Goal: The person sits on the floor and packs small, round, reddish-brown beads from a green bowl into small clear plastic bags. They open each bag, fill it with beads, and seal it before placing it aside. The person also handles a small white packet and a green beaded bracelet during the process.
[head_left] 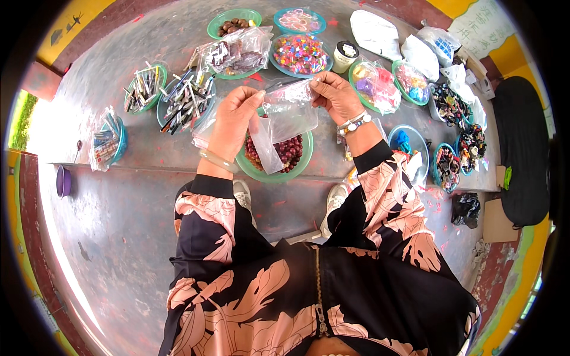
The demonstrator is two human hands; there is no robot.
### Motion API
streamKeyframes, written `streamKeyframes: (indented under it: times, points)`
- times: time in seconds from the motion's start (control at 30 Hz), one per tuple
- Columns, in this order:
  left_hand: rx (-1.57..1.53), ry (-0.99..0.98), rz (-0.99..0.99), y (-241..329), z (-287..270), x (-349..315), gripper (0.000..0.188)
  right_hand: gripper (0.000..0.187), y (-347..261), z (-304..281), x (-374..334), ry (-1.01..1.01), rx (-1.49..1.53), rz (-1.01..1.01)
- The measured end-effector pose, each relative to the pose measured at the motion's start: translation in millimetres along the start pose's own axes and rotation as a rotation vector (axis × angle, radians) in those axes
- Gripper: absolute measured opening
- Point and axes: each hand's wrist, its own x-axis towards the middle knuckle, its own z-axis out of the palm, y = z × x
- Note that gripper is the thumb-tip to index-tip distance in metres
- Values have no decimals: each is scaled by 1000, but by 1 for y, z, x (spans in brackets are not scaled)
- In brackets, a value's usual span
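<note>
A clear plastic bag (297, 117) is stretched between my two hands, over a green bowl (304, 164) of dark red beads (289, 153). My left hand (236, 114) pinches one upper corner between thumb and fingers. At the opposite corner, my right hand (337, 99) grips the bag's top edge the same way. The bag looks flat, and a narrow strip of it hangs down in front of the beads. Part of the bowl is hidden behind the plastic.
Beyond my hands stand a bowl of colourful small pieces (301, 54) and a green bowl of brown balls (234, 25). Bowls of pens (189, 99) are on the left. To the right are a lidded cup (345, 56), bagged items (376, 88) and bowls of dark hair ties (451, 105).
</note>
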Motion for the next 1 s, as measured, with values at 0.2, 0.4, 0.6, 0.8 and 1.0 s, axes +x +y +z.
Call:
streamKeyframes:
  times: [0.2, 0.4, 0.6, 0.8, 1.0]
  points:
    - [19, 31, 43, 1, 4, -1, 14, 8, -1, 5, -2, 13, -37, -8]
    - [-3, 106, 12, 0, 2, -2, 14, 11, -5, 12, -6, -57, -103, 54]
    - [-95, 113, -37, -1, 7, -1, 24, 19, -7, 15, -9, -49, -310, 135]
    - [-192, 74, 61, -4, 10, 0, 34, 19, 6, 10, -4, 28, -266, 74]
    - [-202, 48, 69, -5, 12, 1, 41, 28, 11, 16, -4, -103, -311, 28]
